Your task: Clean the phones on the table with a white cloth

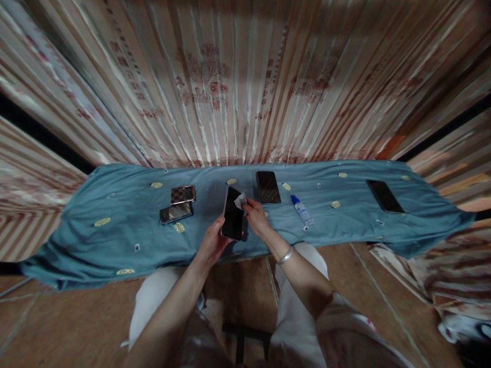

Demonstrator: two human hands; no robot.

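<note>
A smartphone [232, 217] with a dark screen is held tilted above the cloth. My left hand [212, 239] is closed around its lower left edge, with fingertips showing at the lower right. A crumpled pale wipe [240, 200] is pinched in my right hand [256, 216] against the upper right of the screen. Just beyond my right hand lies a black phone-like device [268, 187]. Right of that is a clear small bottle with a blue cap [301, 208]. To the left lie a checkered phone [183, 194] and a dark phone [176, 213], close together.
Another black phone [385, 196] lies near the right end. A blue-green patterned cloth [126, 240] covers the narrow table. Patterned curtains [215, 102] hang behind and at both sides. Dark bars [46, 135] run along the left and right.
</note>
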